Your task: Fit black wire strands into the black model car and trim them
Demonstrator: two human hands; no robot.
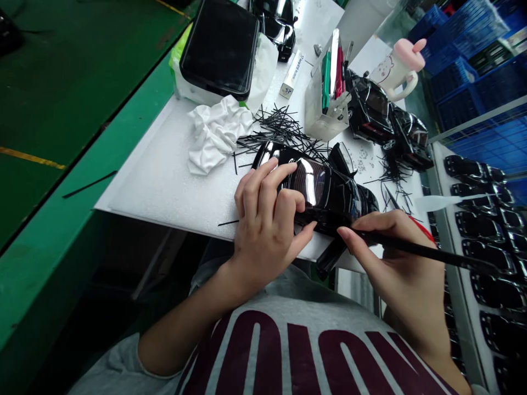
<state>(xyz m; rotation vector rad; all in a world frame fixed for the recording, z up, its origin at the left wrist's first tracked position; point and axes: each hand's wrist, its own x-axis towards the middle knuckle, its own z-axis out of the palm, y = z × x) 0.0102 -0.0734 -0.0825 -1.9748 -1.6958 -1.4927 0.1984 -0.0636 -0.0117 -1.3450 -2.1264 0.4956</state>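
Note:
A glossy black model car (315,184) lies across the white foam-topped table, with one door (341,159) swung out on the far side and another (330,255) on the near side. My left hand (267,219) grips its left end, fingers over the body and thumb along the near side. Between the thumb and fingers of my right hand (395,252) is a long, thin black stick-like tool (428,250), kind unclear. Its tip meets the car's near side by the open door; the exact contact is hidden.
Cut black strips (280,126) and a crumpled white cloth (218,131) lie beyond the car. Further back stand a pen holder (325,120), a black-screened device (220,46), a pink-lidded cup (391,68) and more model cars (370,104). Racked car bodies (486,225) fill the right.

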